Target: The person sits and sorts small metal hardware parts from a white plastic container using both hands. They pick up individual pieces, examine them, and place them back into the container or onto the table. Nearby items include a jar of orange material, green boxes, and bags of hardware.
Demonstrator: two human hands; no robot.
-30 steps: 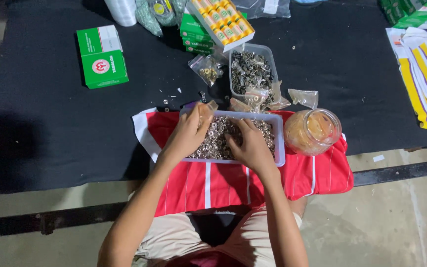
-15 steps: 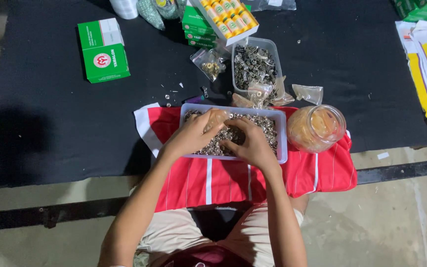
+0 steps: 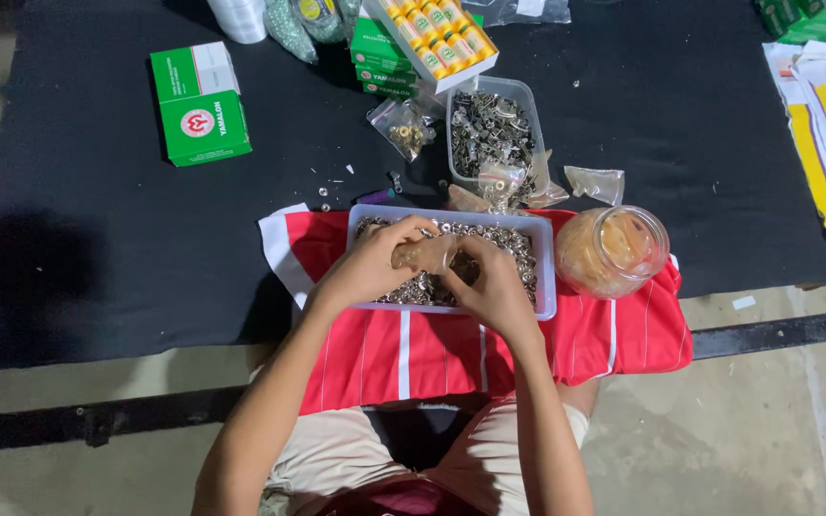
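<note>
Both hands are pinching a small clear plastic bag (image 3: pixel 424 256) between them, just above a shallow clear tray (image 3: pixel 545 277) heaped with small silvery metal fittings (image 3: pixel 513 250). The left hand (image 3: pixel 367 269) is closing thumb and fingers on the bag's end at 9 o'clock; the right hand (image 3: pixel 491 287) is gripping the end at 3 o'clock, fingers curled in. The bag is looking thin, limp and slippery, light unless filled, so it is probably best taken by its rim. The tray is resting on a red cloth with white stripes (image 3: pixel 451 354) draped over the person's lap and the edge of a black mat (image 3: pixel 97 248). At 3 o'clock of the tray a round clear jar (image 3: pixel 614 250) is lying; at 12 o'clock a second tub of darker metal parts (image 3: pixel 491 129) is sitting among loose packets (image 3: pixel 593 183). At 10 o'clock a green and white box (image 3: pixel 199 103) is lying well apart.
</note>
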